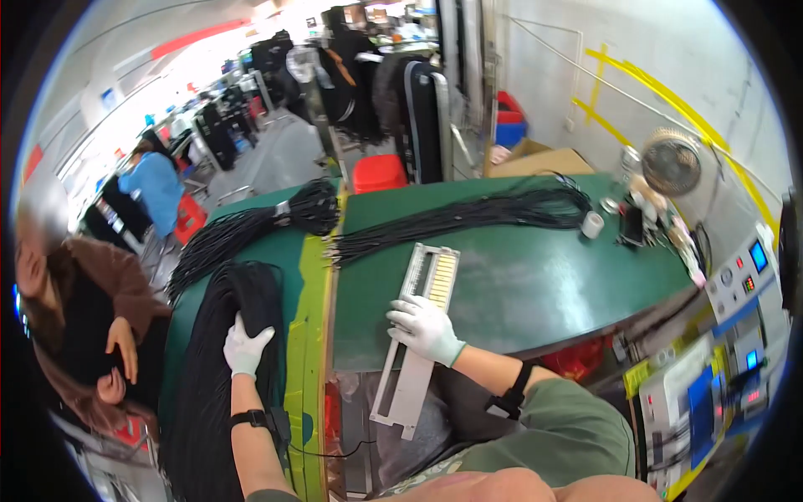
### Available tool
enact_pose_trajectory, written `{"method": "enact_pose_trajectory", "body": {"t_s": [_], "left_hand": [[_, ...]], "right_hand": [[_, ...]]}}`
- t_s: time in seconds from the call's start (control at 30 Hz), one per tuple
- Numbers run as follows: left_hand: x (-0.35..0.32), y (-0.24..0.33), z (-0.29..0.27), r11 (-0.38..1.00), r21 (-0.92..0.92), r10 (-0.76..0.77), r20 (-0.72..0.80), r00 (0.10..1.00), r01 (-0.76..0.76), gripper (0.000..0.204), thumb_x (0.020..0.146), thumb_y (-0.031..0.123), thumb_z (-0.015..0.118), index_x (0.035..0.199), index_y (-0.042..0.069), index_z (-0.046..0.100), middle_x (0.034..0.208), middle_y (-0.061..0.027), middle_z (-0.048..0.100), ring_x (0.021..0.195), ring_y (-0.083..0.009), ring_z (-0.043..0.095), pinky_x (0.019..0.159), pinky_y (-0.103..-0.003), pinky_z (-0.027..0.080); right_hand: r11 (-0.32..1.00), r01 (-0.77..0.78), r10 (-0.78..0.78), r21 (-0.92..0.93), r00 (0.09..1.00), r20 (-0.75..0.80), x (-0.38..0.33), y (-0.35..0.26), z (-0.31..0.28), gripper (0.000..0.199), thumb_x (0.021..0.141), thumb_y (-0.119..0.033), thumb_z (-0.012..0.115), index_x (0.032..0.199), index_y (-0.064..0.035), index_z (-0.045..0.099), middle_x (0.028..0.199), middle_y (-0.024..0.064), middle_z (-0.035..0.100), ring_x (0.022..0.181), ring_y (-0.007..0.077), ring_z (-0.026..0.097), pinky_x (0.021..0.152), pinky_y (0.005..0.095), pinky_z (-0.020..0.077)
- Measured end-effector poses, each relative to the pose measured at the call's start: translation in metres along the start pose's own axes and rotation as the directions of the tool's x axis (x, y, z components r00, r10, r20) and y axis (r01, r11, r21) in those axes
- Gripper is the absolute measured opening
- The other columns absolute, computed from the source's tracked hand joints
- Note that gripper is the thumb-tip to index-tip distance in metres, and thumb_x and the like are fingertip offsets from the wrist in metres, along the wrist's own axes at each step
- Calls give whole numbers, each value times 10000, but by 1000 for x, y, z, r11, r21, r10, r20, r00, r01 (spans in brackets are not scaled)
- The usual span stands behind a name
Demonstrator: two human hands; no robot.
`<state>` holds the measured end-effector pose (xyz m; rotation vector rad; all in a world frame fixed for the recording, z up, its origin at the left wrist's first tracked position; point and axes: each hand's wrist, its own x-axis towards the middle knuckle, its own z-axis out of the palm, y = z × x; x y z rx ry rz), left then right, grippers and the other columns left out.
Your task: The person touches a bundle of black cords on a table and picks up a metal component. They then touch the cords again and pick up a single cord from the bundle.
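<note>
My left hand point(244, 347), in a white glove, lies on a thick bundle of long black cables point(226, 301) at the left. Its thumb and a finger are spread apart. My right hand point(427, 330), also gloved in white, wraps across the middle of a long pale metal fixture point(406, 393). That fixture has a row of yellow pieces point(443, 280) at its far end and a long slot down one side. Its near end juts past the green table's front edge. The palm hides part of the fixture.
Two more black cable bundles lie farther back, one left point(276, 213) and one right point(468, 216), on the green table point(519, 284). A white roll point(592, 224) and a fan point(671, 161) stand right. A person in brown point(117, 276) is at the left; control boxes point(740, 272) flank my right.
</note>
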<state>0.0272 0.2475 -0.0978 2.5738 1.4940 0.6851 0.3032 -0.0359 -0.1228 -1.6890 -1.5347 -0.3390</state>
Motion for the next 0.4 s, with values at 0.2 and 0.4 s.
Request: {"method": "enact_pose_trajectory", "body": {"t_s": [0.2, 0.4], "left_hand": [[2, -14, -9, 999, -24, 24, -10, 1000, -24, 837, 625, 543, 726, 1305, 113, 493, 1054, -202, 625, 995, -365, 597, 866, -450, 469], [34, 51, 0, 997, 22, 71, 111, 991, -74, 843, 640, 534, 719, 1334, 125, 472, 1126, -209, 612, 1034, -371, 586, 918, -445, 448]], "right_hand": [[998, 40, -41, 40, 999, 26, -4, -16, 19, 285, 727, -201, 697, 964, -48, 661, 1091, 134, 627, 1034, 316, 583, 876, 386, 474], [905, -178, 221, 386, 973, -69, -22, 16, -5, 354, 742, -215, 718, 1067, -85, 666, 1124, 177, 617, 1116, 305, 551, 961, 385, 435]]}}
